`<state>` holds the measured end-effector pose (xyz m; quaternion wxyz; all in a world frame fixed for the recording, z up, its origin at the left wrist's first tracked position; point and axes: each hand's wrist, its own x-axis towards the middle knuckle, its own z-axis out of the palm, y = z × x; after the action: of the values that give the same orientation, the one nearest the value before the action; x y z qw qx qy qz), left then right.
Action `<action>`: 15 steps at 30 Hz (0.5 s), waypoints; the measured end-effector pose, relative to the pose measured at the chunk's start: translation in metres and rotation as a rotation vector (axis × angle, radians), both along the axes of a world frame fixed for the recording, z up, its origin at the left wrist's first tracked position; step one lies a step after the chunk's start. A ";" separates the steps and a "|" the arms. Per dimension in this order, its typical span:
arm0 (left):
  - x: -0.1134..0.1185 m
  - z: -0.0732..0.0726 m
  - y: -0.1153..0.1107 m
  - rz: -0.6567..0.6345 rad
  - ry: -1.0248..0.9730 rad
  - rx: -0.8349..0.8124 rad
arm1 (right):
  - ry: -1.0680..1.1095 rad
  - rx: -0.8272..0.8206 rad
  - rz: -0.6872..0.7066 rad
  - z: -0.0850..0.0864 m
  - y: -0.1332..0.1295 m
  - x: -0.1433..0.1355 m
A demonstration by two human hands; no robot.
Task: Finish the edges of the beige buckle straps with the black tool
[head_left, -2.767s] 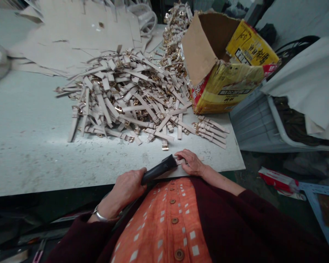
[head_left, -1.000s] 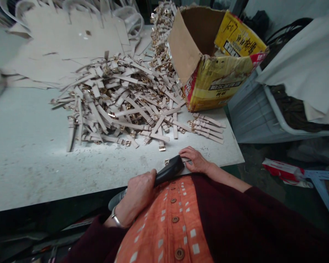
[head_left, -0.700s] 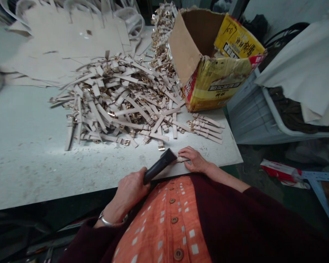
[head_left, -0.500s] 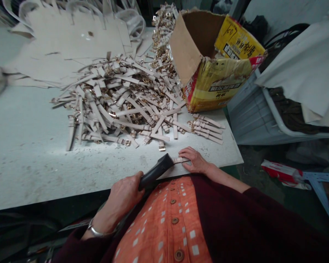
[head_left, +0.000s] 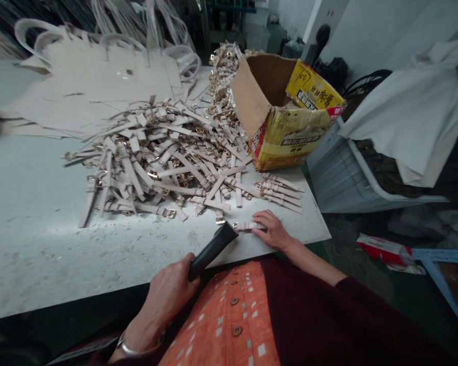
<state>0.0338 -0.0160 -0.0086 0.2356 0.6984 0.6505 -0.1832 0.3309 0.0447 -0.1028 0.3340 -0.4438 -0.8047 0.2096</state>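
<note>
My left hand [head_left: 173, 287], with a silver bracelet at the wrist, is wrapped round a black tool [head_left: 212, 250] that looks like a heat gun or dryer. Its wide end points toward a pale buckled strap [head_left: 247, 225] lying at the table's front edge. The fingers of my right hand [head_left: 272, 231] pinch the far end of that strap. Beyond my hands spreads a large heap of pale straps with gold buckles [head_left: 168, 152]. Several similar straps [head_left: 282, 192] lie side by side in a neat row, right of the heap.
A torn yellow cardboard box [head_left: 290, 137] stands at the table's right edge. Past it is a grey bin [head_left: 336, 178] with pale cloth [head_left: 400, 107] draped over it. Flat pale bag pieces [head_left: 110, 76] with handles lie at the back left of the table [head_left: 30, 229].
The view has tilted up slightly. The black tool's end has drawn back a little from the strap, so the buckle now shows. My right hand keeps its hold.
</note>
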 end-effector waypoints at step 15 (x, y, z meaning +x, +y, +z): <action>-0.011 -0.009 -0.024 0.128 -0.087 -0.057 | -0.696 -0.374 -0.286 0.026 0.097 0.079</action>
<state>0.0225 -0.0402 -0.0176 0.2949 0.6555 0.6776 -0.1557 0.4100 0.1421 -0.0764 -0.0183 -0.6484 -0.7479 0.1409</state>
